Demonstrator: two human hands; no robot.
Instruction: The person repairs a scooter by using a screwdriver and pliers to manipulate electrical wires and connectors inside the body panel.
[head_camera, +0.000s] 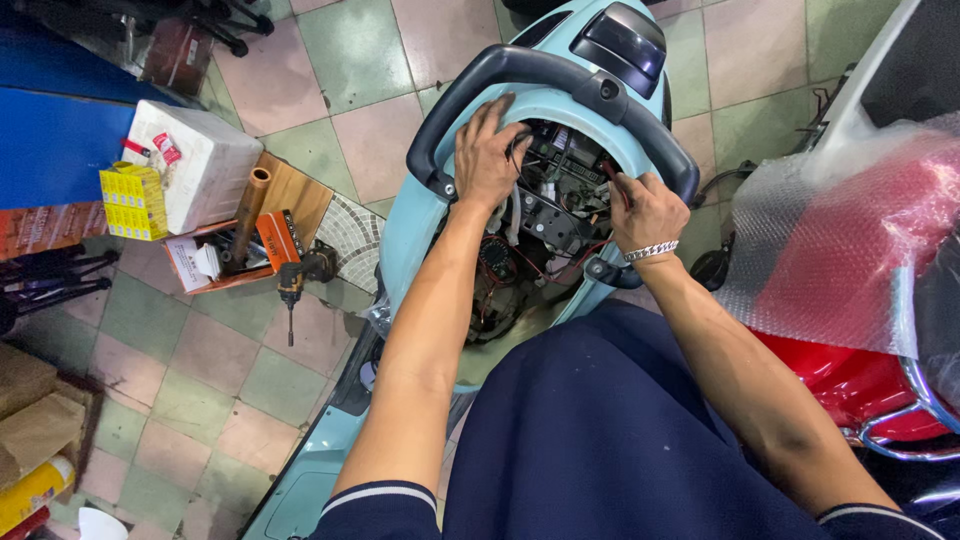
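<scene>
Glossy pale-blue painted scooter body (420, 215), matt black plastic grab rail (520, 65), metal link bracelet (651, 251), crinkly clear bubble wrap (850, 230)

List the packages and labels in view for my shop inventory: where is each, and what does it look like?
White foam box: floor, upper left, blocky, with a small red label.
Yellow cartons: stacked against the foam box's left side.
Orange carton: open, right of the foam box.
Brown cardboard boxes: lower left edge.

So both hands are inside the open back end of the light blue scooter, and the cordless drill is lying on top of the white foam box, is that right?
Not quite. The head view shows the cordless drill lying on the tiled floor, below the white foam box, not on top of it. The rest holds: the left hand and right hand are both inside the open back end of the light blue scooter.
</scene>
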